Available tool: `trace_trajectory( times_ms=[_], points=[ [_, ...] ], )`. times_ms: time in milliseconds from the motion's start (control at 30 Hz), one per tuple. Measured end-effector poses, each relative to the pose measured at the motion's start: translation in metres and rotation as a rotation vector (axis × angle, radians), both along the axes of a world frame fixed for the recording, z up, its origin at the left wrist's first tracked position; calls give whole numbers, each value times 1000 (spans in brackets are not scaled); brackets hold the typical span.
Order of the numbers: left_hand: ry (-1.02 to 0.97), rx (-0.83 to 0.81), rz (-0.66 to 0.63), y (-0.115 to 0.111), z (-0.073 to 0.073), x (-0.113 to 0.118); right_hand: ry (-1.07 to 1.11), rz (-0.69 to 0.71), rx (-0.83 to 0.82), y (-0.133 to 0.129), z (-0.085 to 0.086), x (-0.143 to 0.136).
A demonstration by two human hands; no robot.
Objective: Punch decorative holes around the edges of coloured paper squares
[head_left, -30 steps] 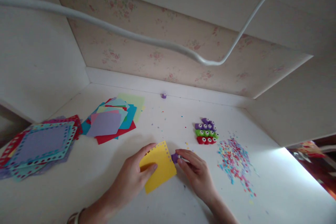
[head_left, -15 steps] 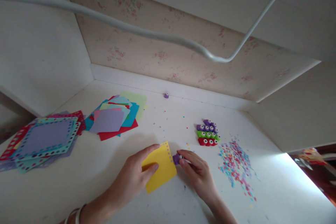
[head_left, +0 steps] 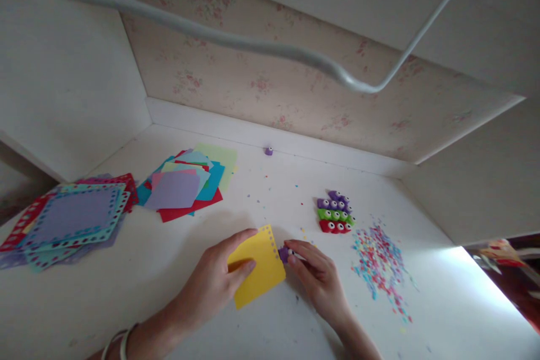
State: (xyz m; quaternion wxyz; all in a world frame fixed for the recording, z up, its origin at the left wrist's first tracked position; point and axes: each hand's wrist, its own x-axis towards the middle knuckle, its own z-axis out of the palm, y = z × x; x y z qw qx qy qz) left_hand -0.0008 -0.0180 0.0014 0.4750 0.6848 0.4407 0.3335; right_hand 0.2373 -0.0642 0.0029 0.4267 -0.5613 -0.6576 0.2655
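Note:
My left hand grips a yellow paper sheet by its left side, thumb on top. Small punched holes run along the sheet's top edge and the upper part of its right edge. Between the thumb and fingers of my right hand is a small purple punch with a googly eye, set against the sheet's right edge. Whether paper sits inside the punch is too small to tell.
Plain coloured papers lie at the back left, with hole-edged papers farther left. Several eyed punches and confetti are at right. Another purple punch stands near the wall. A white cable crosses above.
The purple punch has shifted slightly down along the sheet's right edge, and one more hole seems to show there. The view has moved a little.

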Motion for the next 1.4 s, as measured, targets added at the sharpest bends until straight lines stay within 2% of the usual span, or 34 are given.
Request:
trace_trajectory(
  times_ms=[633,1067,1400],
  points=[
    [-31,-51,-2,-1,1,-1,-50,33,79,0,2,0],
    [10,-16,28,0,4,-1,-81,76,91,-2,0,0],
    [36,74,-9,-4,-4,2,-220,158,117,-4,2,-4]
  ],
)
